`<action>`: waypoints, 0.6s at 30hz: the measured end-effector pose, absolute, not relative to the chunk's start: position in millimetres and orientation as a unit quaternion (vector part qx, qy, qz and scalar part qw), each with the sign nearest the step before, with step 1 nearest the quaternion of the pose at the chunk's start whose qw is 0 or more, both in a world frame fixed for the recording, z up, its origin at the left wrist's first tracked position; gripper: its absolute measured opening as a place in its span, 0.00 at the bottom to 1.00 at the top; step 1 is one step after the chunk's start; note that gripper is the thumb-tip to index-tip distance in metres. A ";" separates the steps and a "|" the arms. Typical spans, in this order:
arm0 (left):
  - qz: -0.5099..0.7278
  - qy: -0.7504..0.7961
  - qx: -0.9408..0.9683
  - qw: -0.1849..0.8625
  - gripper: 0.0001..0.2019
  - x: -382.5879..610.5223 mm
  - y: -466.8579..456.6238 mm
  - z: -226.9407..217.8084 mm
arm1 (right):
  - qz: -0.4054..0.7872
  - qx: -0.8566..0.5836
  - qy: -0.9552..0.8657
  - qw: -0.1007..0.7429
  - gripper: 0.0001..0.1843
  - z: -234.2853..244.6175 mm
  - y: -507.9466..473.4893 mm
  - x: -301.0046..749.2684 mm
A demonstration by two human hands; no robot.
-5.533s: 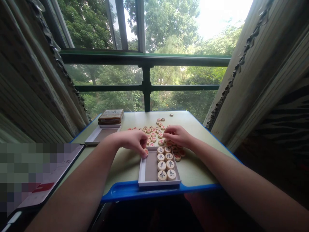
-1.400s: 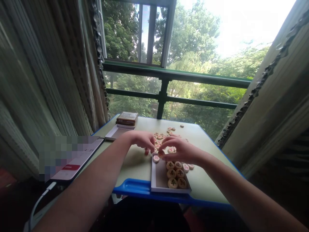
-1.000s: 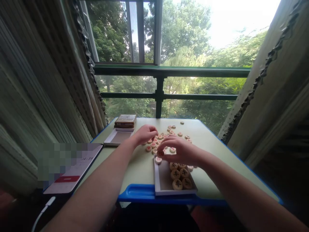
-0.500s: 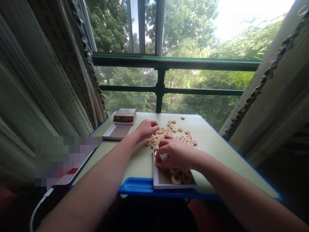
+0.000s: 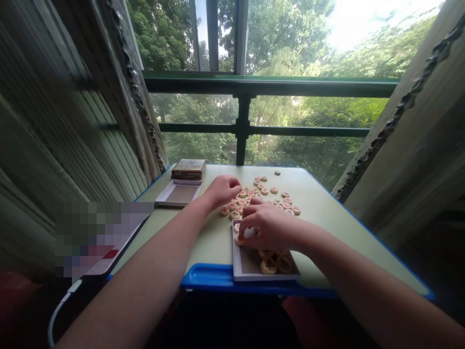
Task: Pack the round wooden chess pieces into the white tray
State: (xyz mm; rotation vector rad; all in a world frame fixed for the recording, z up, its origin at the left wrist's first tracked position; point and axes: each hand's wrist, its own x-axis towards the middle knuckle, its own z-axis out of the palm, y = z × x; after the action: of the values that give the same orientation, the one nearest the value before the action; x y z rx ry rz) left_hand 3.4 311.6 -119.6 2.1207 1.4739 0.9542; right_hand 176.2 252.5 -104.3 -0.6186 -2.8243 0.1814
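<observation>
Round wooden Chinese chess pieces (image 5: 264, 191) with red or dark characters lie scattered across the table. Over the left edge of this spread is my left hand (image 5: 223, 190), its fingers curled together; whatever they hold is hidden. My right hand (image 5: 271, 223) reaches into a shallow white-walled box (image 5: 237, 264) at the near edge. Its thumb and fingertips close on a Chinese chess piece (image 5: 239, 239) by the box's left wall. Another piece lies just behind that one. Several dark-lettered pieces (image 5: 269, 266) sit in the box's near right part, some partly covered by my right hand.
A second shallow tray (image 5: 178, 193) rests at the far left, with a brown box (image 5: 188, 168) behind it. Along the near side runs the table's blue rim (image 5: 207, 276). A tablet-like device (image 5: 105, 264) with a white cable (image 5: 58, 310) is at left.
The view has tilted slightly. My right fingertips have shifted a little within the box, and the pieces by its left wall show more clearly. My left hand stays nearly in place.
</observation>
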 end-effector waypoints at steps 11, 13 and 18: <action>0.310 0.527 0.774 0.163 0.11 5.3 310.2 -120.4 | 0.063 -0.210 -0.967 0.134 0.04 -102.3 256.9 178.8; 0.313 0.527 0.773 0.161 0.11 4.6 311.2 -120.8 | 0.058 -0.207 -0.967 0.138 0.05 -102.5 256.1 178.7; 0.302 0.527 0.778 0.161 0.12 4.5 312.8 -123.4 | 0.051 -0.195 -0.970 0.133 0.07 -105.9 252.9 175.2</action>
State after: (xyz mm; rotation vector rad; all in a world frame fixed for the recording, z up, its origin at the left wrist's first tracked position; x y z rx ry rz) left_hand 4.5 312.8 -123.4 2.2211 1.5033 0.8629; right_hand 175.2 252.9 -105.9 -0.5658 -2.8147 0.1476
